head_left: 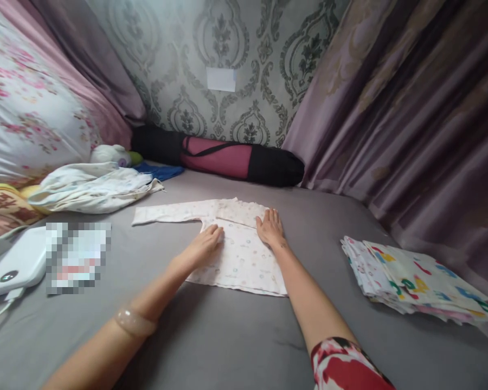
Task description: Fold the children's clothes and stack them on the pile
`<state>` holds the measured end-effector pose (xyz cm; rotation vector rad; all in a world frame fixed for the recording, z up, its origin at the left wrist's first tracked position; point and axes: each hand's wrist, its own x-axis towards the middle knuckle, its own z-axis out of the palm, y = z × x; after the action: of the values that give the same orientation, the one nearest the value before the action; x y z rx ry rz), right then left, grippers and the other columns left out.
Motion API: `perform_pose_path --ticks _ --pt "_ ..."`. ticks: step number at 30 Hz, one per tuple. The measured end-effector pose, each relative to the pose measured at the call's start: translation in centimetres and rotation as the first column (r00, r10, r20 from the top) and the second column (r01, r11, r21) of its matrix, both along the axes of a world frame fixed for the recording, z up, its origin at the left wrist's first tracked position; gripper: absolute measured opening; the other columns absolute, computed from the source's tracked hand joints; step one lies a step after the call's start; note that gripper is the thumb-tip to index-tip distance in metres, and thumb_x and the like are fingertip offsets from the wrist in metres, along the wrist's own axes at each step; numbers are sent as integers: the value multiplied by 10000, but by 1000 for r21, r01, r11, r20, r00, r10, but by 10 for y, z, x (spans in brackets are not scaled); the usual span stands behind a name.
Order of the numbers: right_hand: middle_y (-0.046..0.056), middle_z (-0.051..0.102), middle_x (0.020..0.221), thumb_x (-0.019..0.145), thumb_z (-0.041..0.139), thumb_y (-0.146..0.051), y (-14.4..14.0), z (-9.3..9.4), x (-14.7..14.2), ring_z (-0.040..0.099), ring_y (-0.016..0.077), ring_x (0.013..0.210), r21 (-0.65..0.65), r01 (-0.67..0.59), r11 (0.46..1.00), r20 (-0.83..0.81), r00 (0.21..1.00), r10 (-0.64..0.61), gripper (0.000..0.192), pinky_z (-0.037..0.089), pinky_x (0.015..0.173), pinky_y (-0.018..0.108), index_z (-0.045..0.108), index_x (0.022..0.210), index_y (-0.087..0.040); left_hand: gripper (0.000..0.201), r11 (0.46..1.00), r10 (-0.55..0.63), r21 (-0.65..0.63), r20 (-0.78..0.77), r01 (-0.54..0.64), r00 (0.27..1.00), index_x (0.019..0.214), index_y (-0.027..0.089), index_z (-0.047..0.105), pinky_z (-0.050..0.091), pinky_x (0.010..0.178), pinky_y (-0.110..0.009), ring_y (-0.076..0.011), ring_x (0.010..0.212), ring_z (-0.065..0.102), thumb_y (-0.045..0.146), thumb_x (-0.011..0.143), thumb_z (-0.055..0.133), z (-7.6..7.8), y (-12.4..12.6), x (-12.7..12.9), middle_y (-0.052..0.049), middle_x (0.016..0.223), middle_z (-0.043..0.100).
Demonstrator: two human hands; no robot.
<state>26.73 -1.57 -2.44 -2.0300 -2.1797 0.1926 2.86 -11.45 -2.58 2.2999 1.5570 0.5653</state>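
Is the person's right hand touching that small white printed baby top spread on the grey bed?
Touching. The head view shows the right hand lying flat, palm down, on the small white printed baby top.

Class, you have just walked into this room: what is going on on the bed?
A person has a small pale printed baby top spread flat on a grey bed sheet. The left hand and the right hand both press flat on it, one sleeve stretched out to the left. A stack of folded colourful cloths lies on the right, and a loose heap of pale clothes on the left.
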Motion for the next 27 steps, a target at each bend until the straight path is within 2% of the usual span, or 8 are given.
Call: perform_pose_path --ticks 4,6,10,12,15,22,24,27 --pt "190 171 1589 994 257 -416 2 8 -3 111 293 1471 -55 20 998 42 999 -18 663 110 1168 405 244 1499 13 412 992 19 126 31 -23 999 1304 182 469 344 1103 -480 -297 1328 401 324 921 419 -14 -19 -3 -181 1401 457" --pt "193 155 1592 990 285 -380 0 14 -13 103 291 1472 -5 12 1000 75 997 -11 629 82 1170 426 267 1498 -11 411 988 26 151 46 -32 999 1306 188 476 349 1102 -488 -300 1328 405 333 926 415 -16 -23 -2 -182 1398 465" --pt "122 128 1612 1003 249 -388 -8 21 -45 65 246 1482 64 -180 982 54 983 177 572 21 1173 434 272 1521 -147 401 989 20 148 34 -25 999 1297 189 494 350 1098 -503 -310 1318 423 348 952 367 -11 -26 -1 -177 1382 489" --pt "88 129 1616 1006 213 -442 -11 20 -59 62 246 1482 -5 -243 970 0 970 243 575 30 1169 468 257 1529 -207 415 990 27 139 12 -29 1000 1308 180 488 325 1115 -506 -315 1344 398 361 960 354 -11 -26 -1 -178 1413 466" --pt "67 108 1621 1002 188 -485 -12 16 -68 38 266 1483 -104 -241 965 -32 971 239 581 21 1149 561 242 1531 -252 443 993 38 110 -20 -36 999 1336 173 467 295 1136 -504 -316 1381 356 385 965 351 -15 -26 -1 -174 1462 424" --pt "82 69 1623 992 186 -505 -7 26 -71 4 278 1484 -224 -215 950 -33 976 213 610 4 1128 619 224 1535 -231 452 995 44 94 -34 -41 998 1332 162 474 292 1131 -522 -330 1387 346 391 964 346 -17 -25 0 -183 1471 417" --pt "106 80 1619 996 194 -476 -6 30 -81 12 269 1484 -172 -230 958 -26 973 229 608 -14 1141 586 263 1523 -181 456 995 42 90 -52 -37 998 1333 147 475 290 1133 -517 -332 1383 353 384 966 344 -15 -25 0 -190 1465 421" --pt "98 114 1615 1002 202 -429 -7 27 -101 38 227 1485 -47 -346 937 -37 938 344 595 -26 1168 500 259 1522 -146 464 995 40 94 -62 -34 997 1348 128 466 291 1137 -512 -329 1382 356 368 971 342 -14 -25 0 -199 1460 425"
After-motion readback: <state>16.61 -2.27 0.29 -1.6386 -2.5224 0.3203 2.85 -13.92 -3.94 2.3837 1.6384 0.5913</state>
